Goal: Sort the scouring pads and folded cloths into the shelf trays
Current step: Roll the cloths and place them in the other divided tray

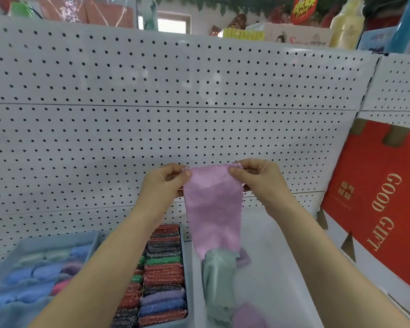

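1. My left hand [162, 183] and right hand [258, 181] each pinch a top corner of the pink cloth [211, 204], thumb in front and fingers curled behind. Neither holds anything else.
2. The pink cloth hangs open and unfolded in front of the pegboard [152, 91]. Its lower edge reaches the green cloth [218, 280], which lies crumpled on the shelf [282, 256].
3. As I judge it, the step is folding this cloth so it can go in with the folded cloths [33, 275] in the cloth tray [57, 235], far left.
4. To do it well, I should keep the top edge taut and level, then bring the two corners together so the edges match before creasing.
5. I should lift it off the green cloth first, or the hanging end may drag that cloth or catch on it.
6. The weave looks thin and limp, so I expect it to sag. Laying it on a bare patch of shelf to press the fold would keep it neat.
7. The pads [163, 268] fill the pad tray [187, 268] just beside the loose cloths. The cloth must pass over that tray, not drop into it.
8. Another pinkish cloth [249, 316] near the shelf's front edge also waits unfolded.
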A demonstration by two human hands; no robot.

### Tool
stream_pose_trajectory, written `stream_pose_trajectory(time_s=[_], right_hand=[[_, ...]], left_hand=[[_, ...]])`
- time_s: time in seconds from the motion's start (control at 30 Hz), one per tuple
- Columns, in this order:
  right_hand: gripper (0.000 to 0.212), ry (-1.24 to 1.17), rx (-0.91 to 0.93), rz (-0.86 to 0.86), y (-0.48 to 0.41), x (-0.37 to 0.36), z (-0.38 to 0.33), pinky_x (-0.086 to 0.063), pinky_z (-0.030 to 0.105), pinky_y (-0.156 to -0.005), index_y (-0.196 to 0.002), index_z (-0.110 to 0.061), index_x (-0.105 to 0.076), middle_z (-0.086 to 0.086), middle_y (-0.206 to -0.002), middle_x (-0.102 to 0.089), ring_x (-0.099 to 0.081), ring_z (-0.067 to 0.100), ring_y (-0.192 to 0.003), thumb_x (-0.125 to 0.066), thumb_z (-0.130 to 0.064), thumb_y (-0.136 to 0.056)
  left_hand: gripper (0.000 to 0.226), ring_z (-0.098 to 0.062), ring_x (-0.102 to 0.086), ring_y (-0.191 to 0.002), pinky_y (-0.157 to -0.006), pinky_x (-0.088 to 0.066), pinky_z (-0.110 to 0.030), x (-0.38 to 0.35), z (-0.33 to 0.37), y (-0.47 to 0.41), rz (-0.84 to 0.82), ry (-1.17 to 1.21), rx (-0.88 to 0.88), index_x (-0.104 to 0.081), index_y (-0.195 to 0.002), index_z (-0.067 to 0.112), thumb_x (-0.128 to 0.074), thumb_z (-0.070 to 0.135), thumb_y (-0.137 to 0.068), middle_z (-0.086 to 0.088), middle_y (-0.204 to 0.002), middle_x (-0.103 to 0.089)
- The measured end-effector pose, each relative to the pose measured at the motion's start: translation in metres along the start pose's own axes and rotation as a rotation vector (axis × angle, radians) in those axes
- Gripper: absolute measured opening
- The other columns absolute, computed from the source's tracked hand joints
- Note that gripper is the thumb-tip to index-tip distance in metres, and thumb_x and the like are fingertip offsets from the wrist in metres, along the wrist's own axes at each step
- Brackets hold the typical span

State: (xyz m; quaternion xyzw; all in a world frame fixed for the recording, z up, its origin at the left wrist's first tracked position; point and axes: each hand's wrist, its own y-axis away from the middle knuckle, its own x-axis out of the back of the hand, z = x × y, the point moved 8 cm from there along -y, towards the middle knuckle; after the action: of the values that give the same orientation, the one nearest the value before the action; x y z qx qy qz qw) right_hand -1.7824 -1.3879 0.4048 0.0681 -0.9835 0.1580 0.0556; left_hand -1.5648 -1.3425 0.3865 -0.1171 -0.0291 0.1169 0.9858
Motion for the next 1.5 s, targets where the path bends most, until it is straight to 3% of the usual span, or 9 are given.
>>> stream_pose_trajectory(time_s=[0.27,0.4,0.47,0.6,0.73,0.83,1.03,1.27,1.5], right_hand=[[0.007,-0.417,0.063,-0.277,0.006,-0.011,-0.032,-0.047,0.026,-0.069,-0.093,-0.012,-0.071,0.003,-0.087,-0.067,-0.058,0.014,-0.074,-0.066,-0.014,-0.089],[0.006,-0.658,-0.005,-0.459,0.015,-0.035,-0.042,-0.053,0.028,-0.084,-0.093,-0.014,-0.063,0.006,-0.103,-0.071,-0.066,0.018,-0.097,-0.057,-0.014,-0.092],[0.006,-0.728,-0.044,-0.486,0.019,-0.043,-0.042,-0.053,0.025,-0.075,-0.094,-0.014,-0.063,0.002,-0.09,-0.069,-0.064,0.014,-0.082,-0.057,-0.018,-0.094],[0.011,-0.422,-0.118,-0.199,0.009,-0.041,-0.016,-0.047,0.029,-0.071,-0.095,-0.012,-0.07,0.005,-0.088,-0.069,-0.06,0.017,-0.079,-0.066,-0.022,-0.093],[0.006,0.022,-0.047,0.307,-0.004,-0.012,-0.01,-0.052,0.027,-0.068,-0.083,-0.023,-0.075,-0.007,-0.075,-0.072,-0.062,0.008,-0.071,-0.073,-0.027,-0.086],[0.005,0.081,0.048,0.42,-0.002,-0.009,-0.02,-0.053,0.026,-0.066,-0.081,-0.027,-0.073,-0.012,-0.069,-0.07,-0.061,0.002,-0.064,-0.074,-0.031,-0.083],[0.007,0.026,0.141,0.344,0.021,-0.035,-0.024,-0.047,0.011,-0.065,-0.077,-0.025,-0.074,-0.012,-0.073,-0.072,-0.064,-0.001,-0.068,-0.08,-0.026,-0.08],[0.004,-0.059,0.098,0.278,0.024,-0.046,-0.017,-0.061,0.044,-0.074,-0.079,-0.02,-0.076,-0.002,-0.073,-0.075,-0.071,0.015,-0.071,-0.079,-0.021,-0.082],[0.011,-0.053,0.117,0.126,0.026,-0.059,-0.015,-0.06,0.034,-0.081,-0.087,-0.026,-0.077,-0.008,-0.082,-0.076,-0.071,0.009,-0.083,-0.082,-0.029,-0.079]], left_hand=[[0.019,-0.01,-0.062,-0.073,-0.069,-0.054,-0.023,-0.008,0.052,0.007,-0.206,0.282,-0.144,-0.069,-0.098,0.011,-0.065,0.021,-0.082,0.002,-0.082,-0.069],[0.01,-0.013,-0.06,-0.08,-0.067,-0.05,-0.023,-0.018,0.058,0.007,-0.299,0.356,-0.134,-0.066,-0.092,0.015,-0.068,0.021,-0.083,-0.001,-0.086,-0.065],[0.008,-0.012,-0.061,-0.078,-0.066,-0.05,-0.023,-0.02,0.059,0.007,-0.316,0.373,-0.144,-0.066,-0.09,0.015,-0.067,0.018,-0.084,-0.001,-0.086,-0.064],[0.01,-0.011,-0.062,-0.072,-0.065,-0.053,-0.024,-0.018,0.049,0.005,-0.226,0.356,-0.064,-0.067,-0.09,0.011,-0.067,0.018,-0.083,0.001,-0.081,-0.067],[0.003,-0.02,-0.063,-0.079,-0.07,-0.056,-0.034,0.001,0.02,-0.009,0.152,0.226,0.091,-0.067,-0.089,0.009,-0.065,0.01,-0.092,-0.006,-0.088,-0.069],[0.005,-0.024,-0.066,-0.083,-0.071,-0.061,-0.04,0.008,0.014,-0.01,0.34,0.251,0.076,-0.066,-0.096,0.008,-0.066,0.01,-0.091,-0.011,-0.095,-0.069],[0.006,-0.024,-0.071,-0.089,-0.076,-0.062,-0.042,-0.007,0.016,0.002,0.294,0.083,-0.074,-0.068,-0.085,0.019,-0.074,0.022,-0.087,-0.004,-0.083,-0.07],[0.006,-0.022,-0.075,-0.081,-0.066,-0.061,-0.033,-0.018,0.019,0.012,0.184,0.244,-0.027,-0.068,-0.085,0.009,-0.072,0.008,-0.088,-0.01,-0.083,-0.073],[0.011,-0.017,-0.073,-0.081,-0.069,-0.06,-0.028,-0.023,0.017,0.013,0.153,0.399,0.047,-0.071,-0.078,0.007,-0.071,0.007,-0.088,-0.013,-0.087,-0.074]])
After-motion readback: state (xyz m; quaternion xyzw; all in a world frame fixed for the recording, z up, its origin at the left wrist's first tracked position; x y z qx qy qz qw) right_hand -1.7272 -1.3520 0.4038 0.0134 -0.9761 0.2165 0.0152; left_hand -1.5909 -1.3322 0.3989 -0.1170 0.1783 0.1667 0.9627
